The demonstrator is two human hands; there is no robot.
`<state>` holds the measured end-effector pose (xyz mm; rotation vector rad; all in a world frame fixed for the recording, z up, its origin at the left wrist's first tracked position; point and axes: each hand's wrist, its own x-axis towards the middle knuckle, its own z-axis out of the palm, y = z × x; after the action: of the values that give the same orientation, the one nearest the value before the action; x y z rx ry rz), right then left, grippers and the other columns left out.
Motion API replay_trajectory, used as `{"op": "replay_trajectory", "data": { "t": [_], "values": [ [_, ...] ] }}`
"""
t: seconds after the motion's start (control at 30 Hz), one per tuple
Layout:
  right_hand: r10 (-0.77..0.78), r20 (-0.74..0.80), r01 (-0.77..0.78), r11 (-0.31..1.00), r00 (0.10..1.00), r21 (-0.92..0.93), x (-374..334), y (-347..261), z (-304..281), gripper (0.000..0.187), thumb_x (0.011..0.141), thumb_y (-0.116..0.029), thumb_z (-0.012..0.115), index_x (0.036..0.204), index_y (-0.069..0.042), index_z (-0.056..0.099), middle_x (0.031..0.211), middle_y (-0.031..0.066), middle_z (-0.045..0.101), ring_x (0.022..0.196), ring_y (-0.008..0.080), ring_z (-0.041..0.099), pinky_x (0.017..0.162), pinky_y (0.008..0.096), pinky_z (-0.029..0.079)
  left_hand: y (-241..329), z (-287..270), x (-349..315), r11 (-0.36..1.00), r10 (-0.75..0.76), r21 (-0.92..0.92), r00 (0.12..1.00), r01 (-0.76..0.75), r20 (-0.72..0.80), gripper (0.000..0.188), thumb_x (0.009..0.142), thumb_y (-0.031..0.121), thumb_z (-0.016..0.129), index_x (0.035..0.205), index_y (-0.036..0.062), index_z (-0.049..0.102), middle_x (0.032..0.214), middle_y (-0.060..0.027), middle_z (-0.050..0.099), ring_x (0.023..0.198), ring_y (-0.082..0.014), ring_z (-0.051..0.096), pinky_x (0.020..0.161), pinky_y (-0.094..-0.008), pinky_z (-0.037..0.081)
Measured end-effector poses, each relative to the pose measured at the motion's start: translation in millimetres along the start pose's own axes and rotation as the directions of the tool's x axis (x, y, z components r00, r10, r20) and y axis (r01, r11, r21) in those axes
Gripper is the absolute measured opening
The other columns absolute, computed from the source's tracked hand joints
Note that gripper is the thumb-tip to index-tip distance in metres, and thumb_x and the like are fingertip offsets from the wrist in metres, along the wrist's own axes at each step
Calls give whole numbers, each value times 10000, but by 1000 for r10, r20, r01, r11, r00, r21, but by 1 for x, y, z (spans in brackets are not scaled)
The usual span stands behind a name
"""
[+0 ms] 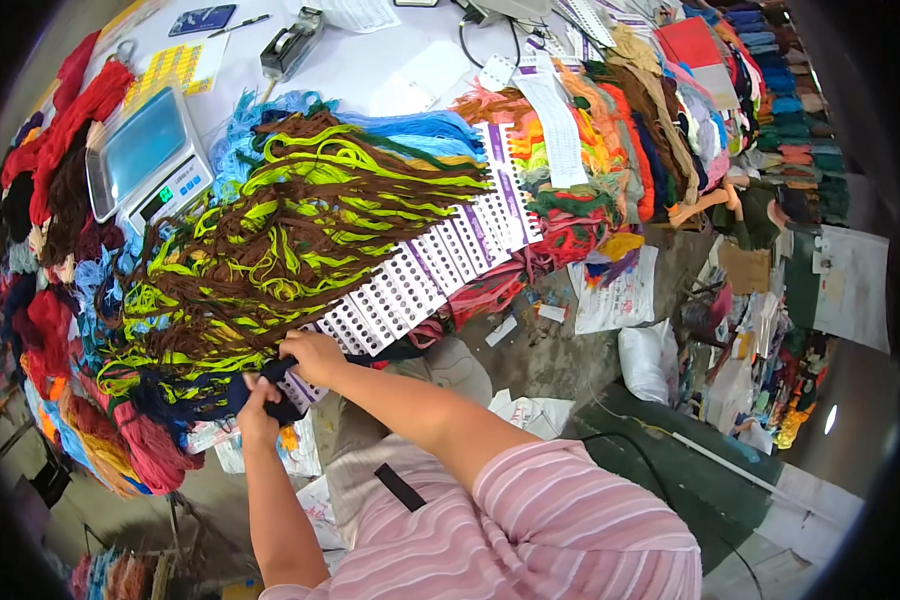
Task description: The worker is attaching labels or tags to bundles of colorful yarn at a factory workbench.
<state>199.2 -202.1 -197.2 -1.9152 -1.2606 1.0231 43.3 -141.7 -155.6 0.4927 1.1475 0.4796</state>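
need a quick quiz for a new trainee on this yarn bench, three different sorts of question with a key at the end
1. Which two colours make up most of the large yarn heap beside the row of punched cards?
2. Which item sits to the left of that heap?
a) kettle
b) digital scale
c) hammer
3. True or false: the left hand and the right hand are close together at the edge of the heap nearest the person.

Key:
1. Brown and lime green.
2. b
3. True.
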Motion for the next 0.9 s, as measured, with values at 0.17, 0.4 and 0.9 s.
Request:
{"op": "replay_trajectory", "data": {
  "t": [0.17,0.4,0.9],
  "values": [
    [187,-60,-179,977,981,117,2,16,0,354,677,-184,705,946,-76,501,917,117,604,858,348,589,702,456,460,32,-75,-4,918,15,-386,982,-87,-187,120,919,180,557,844,128,479,653,40,423,532,-66,374,499,-222,327],
    [374,-86,-282,812,923,511,14,28,15,200,742,-170,630,845,-44,513,705,137,575,683,311,586,583,412,433,19,-174,-19,887,-123,-458,924,-61,-361,210,963,205,448,790,91,414,632,24,388,496,-93,378,478,-242,382],
    [213,158,-245,945,964,217,20,45,23,329,730,-202,659,1041,-123,589,906,105,668,845,282,645,726,385,501,156,-196,-40,887,350,-77,772,-456,-531,122,898,153,590,845,99,495,665,13,408,570,-124,390,562,-265,405]
  ]
}}
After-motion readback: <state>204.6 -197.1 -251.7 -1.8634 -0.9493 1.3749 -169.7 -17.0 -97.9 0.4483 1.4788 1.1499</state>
